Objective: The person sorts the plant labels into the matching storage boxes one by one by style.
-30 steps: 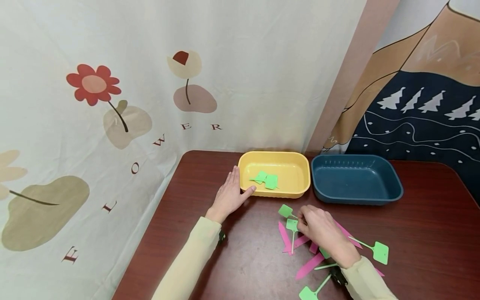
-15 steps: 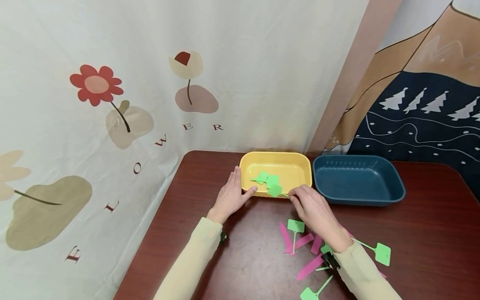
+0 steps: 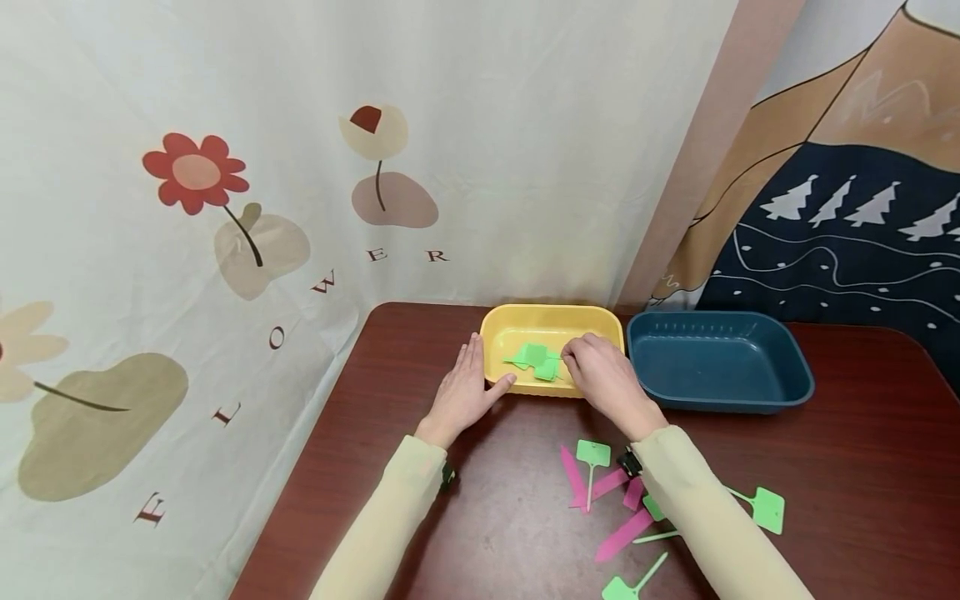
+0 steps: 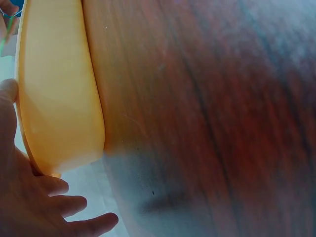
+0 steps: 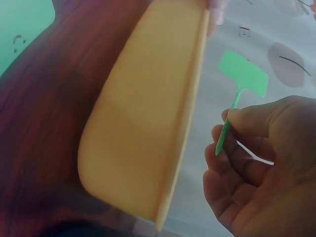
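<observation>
My right hand is over the right front part of the yellow basin. Between thumb and fingers it pinches the thin stem of a green T-shaped plant label, whose flat head points away from the palm. Below it, overlapping green labels lie on the basin's floor; which edges belong to the held one is hard to tell in the head view. At the basin's left end, my left hand rests with its fingers straight along the outside and its thumb at the front rim.
A dark blue basin stands right beside the yellow one. Nearer on the brown table lie more green labels and pink pointed strips, partly hidden under the right forearm. A printed curtain hangs behind the table.
Carrying the green label from the scattered pile, my right hand has moved up and left, past the front rim to over the yellow basin. The left hand has kept its place.
</observation>
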A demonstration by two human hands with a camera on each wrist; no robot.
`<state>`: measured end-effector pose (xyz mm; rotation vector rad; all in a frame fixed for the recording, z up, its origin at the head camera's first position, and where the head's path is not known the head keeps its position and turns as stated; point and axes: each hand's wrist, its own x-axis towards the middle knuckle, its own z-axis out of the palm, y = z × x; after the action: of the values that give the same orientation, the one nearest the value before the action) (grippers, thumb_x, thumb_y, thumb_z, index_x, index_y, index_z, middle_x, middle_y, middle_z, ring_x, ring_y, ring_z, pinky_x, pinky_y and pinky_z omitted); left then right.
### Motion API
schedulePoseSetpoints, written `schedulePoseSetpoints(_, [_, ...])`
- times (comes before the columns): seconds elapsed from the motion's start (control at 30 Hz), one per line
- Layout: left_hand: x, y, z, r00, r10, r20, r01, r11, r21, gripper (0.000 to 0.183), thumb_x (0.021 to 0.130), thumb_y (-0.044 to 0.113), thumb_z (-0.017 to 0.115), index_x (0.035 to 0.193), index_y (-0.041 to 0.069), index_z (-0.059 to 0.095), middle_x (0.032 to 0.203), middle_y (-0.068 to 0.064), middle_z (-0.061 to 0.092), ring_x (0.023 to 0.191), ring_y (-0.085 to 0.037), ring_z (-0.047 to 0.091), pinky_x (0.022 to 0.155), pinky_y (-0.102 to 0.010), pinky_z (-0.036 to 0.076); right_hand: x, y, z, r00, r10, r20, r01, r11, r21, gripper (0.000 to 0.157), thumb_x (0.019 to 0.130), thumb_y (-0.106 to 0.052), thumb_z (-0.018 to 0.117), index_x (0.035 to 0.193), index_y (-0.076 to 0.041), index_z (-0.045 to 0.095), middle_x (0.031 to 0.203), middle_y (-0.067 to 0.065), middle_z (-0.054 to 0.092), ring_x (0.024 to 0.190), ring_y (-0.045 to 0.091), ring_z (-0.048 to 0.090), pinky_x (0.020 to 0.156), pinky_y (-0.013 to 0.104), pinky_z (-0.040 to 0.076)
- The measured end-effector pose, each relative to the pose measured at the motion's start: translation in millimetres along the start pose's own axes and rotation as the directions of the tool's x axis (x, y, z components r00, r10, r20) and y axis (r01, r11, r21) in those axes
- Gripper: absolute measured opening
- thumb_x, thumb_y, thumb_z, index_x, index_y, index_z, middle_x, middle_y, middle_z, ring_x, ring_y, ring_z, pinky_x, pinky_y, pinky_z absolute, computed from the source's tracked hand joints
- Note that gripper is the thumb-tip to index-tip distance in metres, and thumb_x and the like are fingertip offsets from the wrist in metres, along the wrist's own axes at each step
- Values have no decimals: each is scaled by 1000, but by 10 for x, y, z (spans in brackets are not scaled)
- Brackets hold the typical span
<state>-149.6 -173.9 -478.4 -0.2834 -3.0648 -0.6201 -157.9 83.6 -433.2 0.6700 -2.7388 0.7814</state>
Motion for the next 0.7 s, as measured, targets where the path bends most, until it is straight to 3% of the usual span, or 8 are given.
schedulePoseSetpoints(0.3, [-17, 13, -8, 1000, -17, 16, 17, 1000, -10, 103, 100, 67, 50, 163, -4, 10, 170, -20, 14, 155, -40, 22, 119, -53, 31, 232, 40, 213, 994, 25, 106, -17, 997, -71, 16, 97, -5, 63, 85, -6, 74, 80, 8, 63, 74, 27, 60, 70, 41, 52])
schedulePoseSetpoints(0.47, [-16, 14, -8, 999, -25, 30, 25, 1000, -10, 102, 101, 67, 49, 163, -4, 9, 171, -19, 12, 155, -39, 21, 119, -53, 31, 316, 79, 287, 980, 66, 188, -58, 997, -47, 24, 96, -2, 60, 76, -10, 70, 71, 3, 58, 68, 21, 53, 65, 36, 45])
schedulePoseSetpoints(0.7, [-10, 15, -9, 1000, -18, 23, 18, 1000, -15, 102, 101, 66, 50, 163, -4, 9, 170, -20, 13, 155, -39, 21, 120, -52, 30, 375, 86, 329, 972, 90, 218, -90, 996, -12, 26, 96, -2, 59, 74, -9, 69, 69, 1, 55, 67, 20, 50, 64, 34, 42])
